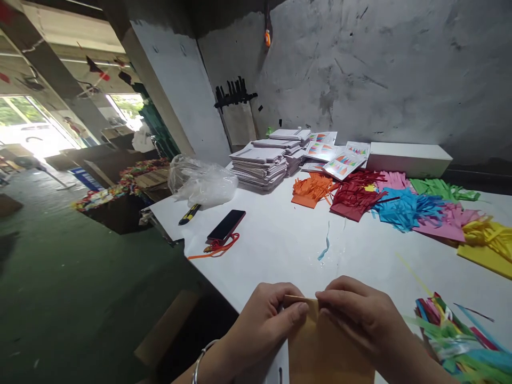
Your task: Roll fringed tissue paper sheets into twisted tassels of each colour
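At the table's near edge, my left hand [268, 322] pinches the top of a brown paper sheet [330, 354] between thumb and fingers. My right hand [362, 309] is closed on the same upper edge, a little to the right. Between the two hands the edge appears folded over. The lower part of the sheet runs out of view at the bottom. To the right of my right hand lies a bundle of multicoloured paper strips [460, 333]. Beyond my hands a thin blue strip [325, 248] rests on the white table [276, 245].
Fringed paper pieces in orange [312, 190], dark red [354, 200], blue [408, 208] and yellow [488, 245] line the far right. Behind stand stacked white packets [260, 165] and a white box [408, 159]. Leftward lie a phone [226, 226], a cutter [189, 214] and clear plastic bags [204, 184].
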Demonstrator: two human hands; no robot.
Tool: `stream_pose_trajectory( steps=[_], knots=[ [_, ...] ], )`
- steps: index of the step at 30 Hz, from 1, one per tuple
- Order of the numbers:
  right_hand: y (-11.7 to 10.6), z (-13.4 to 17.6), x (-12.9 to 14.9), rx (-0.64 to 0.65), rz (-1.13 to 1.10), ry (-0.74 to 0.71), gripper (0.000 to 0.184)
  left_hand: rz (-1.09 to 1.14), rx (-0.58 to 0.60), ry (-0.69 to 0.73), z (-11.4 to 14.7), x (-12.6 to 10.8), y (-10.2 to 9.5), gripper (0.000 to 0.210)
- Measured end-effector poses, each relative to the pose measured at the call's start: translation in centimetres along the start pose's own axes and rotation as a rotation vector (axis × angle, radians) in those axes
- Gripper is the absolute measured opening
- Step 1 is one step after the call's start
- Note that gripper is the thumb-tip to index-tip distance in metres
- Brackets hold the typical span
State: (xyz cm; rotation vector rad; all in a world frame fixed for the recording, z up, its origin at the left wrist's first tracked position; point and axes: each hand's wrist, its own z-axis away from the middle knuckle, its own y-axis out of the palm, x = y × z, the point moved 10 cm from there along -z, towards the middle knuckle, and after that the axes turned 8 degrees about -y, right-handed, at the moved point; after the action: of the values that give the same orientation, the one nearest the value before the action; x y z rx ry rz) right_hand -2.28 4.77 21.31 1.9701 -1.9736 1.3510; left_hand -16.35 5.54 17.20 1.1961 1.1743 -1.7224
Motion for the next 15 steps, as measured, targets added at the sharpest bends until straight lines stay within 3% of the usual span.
stream_pose_trajectory(
  steps=[9, 15],
  knots=[
    [-0.5, 1.2, 0.9, -0.090, 0.097, -0.097, 0.026, -0.071, -0.016, 0.010, 0.1, -0.5, 0.7, 0.029],
    [-0.6, 1.1, 0.4, -0.101, 0.044, -0.055, 0.031, -0.087, -0.015, 0.009, 0.3, -0.6, 1.1, 0.029]
  ],
)
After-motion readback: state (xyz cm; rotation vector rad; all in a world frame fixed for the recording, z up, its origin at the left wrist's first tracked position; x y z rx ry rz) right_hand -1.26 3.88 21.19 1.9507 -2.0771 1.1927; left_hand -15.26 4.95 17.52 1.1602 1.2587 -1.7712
